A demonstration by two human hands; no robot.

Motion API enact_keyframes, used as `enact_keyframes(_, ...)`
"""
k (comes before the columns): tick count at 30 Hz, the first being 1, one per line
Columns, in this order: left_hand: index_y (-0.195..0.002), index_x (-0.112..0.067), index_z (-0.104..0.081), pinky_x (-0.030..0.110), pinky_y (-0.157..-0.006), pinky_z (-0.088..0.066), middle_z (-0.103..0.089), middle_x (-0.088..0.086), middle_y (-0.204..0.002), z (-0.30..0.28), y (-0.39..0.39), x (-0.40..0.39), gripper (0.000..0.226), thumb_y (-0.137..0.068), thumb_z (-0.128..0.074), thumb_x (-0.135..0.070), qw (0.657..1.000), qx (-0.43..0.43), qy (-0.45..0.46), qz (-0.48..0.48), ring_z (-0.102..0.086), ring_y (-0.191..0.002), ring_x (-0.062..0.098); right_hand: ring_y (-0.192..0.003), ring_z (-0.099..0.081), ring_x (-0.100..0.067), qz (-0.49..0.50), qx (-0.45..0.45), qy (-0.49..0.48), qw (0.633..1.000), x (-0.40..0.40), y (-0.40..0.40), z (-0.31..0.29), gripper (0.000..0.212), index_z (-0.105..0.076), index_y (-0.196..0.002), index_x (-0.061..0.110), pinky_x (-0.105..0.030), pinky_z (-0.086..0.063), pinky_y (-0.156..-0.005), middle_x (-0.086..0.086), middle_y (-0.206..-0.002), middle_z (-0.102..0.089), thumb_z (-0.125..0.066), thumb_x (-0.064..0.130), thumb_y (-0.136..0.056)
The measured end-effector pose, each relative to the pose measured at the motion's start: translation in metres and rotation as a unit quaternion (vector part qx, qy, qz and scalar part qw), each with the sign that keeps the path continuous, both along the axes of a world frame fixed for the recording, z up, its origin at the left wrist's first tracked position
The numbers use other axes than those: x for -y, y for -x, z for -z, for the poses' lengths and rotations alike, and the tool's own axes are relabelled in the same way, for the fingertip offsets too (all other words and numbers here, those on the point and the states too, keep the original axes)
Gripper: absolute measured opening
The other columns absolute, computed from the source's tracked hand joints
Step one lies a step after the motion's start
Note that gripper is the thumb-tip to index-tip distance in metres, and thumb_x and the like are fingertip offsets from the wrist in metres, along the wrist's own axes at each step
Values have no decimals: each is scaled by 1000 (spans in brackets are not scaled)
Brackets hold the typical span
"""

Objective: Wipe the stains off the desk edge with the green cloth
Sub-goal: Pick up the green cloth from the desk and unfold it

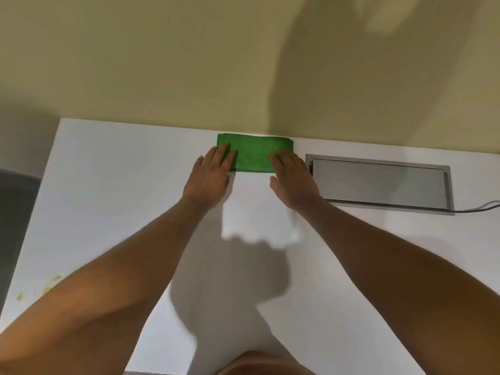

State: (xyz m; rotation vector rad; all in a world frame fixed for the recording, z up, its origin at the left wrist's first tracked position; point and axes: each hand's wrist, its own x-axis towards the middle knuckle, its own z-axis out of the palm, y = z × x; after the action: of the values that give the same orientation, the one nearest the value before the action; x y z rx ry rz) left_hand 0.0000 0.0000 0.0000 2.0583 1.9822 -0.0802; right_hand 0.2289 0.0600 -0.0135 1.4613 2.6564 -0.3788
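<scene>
Nearest, both forearms reach forward over the white desk [108, 185]; the left hand [209, 178] and right hand [293, 182] lie flat, fingers extended, gripping nothing; their fingertips press the near corners of the green cloth [254, 155], folded into a rectangle just beyond, against the wall [189, 63].

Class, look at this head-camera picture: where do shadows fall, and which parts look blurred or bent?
Head view: arm and head shadows darken the desk and wall; wide-angle lens bows the desk's edges; yellow-green stains near the left edge are soft.
</scene>
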Motion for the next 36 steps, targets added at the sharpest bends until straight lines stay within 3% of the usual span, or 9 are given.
enact_keyframes(5,-143,-10,-61,55,-98,-49,-54,15,-151,9,8,-26,43,-100,-59,-15,1000,-12,5,-1,-48,-136,42,-126,-55,-39,-7,3,-1,1000,-22,2,9,44,-62,-140,10,-49,-53,-88,-16,-135,-59,-67,20,-97)
enact_keyframes(10,-131,-11,-72,53,-96,-47,-67,11,-137,11,4,-30,32,-102,-60,-15,1000,-6,-14,5,-54,-129,42,-81,-65,-35,-51,15,-59,997,-29,6,5,12,-70,-84,6,-38,-46,-63,-11,-83,-66,-68,-6,-81)
enact_keyframes(15,-127,-8,-71,55,-96,-51,-67,16,-133,11,-2,-15,29,-100,-61,-10,986,105,-91,-92,-54,-127,44,-79,-62,-34,13,-83,34,996,-25,3,1,16,-70,-100,2,-37,-44,-70,-14,-89,-68,-57,8,-94)
enact_keyframes(18,-141,-8,-59,49,-111,-46,-52,20,-147,1,-18,5,47,-98,-72,-21,890,293,-120,-328,-53,-132,38,-74,-61,-28,87,-196,123,969,1,2,-10,14,-71,-100,1,-32,-43,-67,-14,-86,-69,-62,11,-96)
enact_keyframes(21,-154,-17,-41,47,-109,-52,-53,13,-150,-17,-40,29,75,-96,-70,-54,693,491,10,-528,-62,-126,29,-60,-55,-11,154,-283,181,929,40,7,-21,5,-71,-93,2,-13,-38,-57,-7,-77,-65,-68,6,-93)
enact_keyframes(24,-130,-21,-65,39,-86,-61,-77,3,-121,-40,-52,58,61,-98,-51,-71,487,677,172,-524,-78,-98,22,-64,-55,0,169,-304,209,914,86,15,-32,6,-72,-96,6,-5,-39,-60,0,-81,-66,-70,5,-91)
enact_keyframes(28,-134,-14,-69,35,-90,-61,-79,10,-125,-54,-52,98,47,-107,-53,-49,471,715,175,-485,-75,-115,27,-83,-64,-24,159,-314,215,911,145,28,-47,11,-69,-96,5,-29,-50,-74,-7,-92,-68,-73,4,-86)
enact_keyframes(31,-138,-6,-65,35,-77,-66,-76,17,-128,-63,-44,129,41,-111,-50,-33,465,729,154,-478,-76,-105,28,-96,-64,-21,181,-344,262,883,172,40,-59,17,-65,-92,18,-37,-56,-83,-4,-106,-62,-77,7,-86)
enact_keyframes(36,-139,-10,-63,38,-91,-65,-74,18,-131,-76,-24,181,41,-111,-49,-37,452,741,107,-485,-74,-110,31,-93,-62,8,175,-345,325,863,200,64,-76,21,-60,-88,40,-7,-48,-76,3,-108,-66,-78,31,-93)
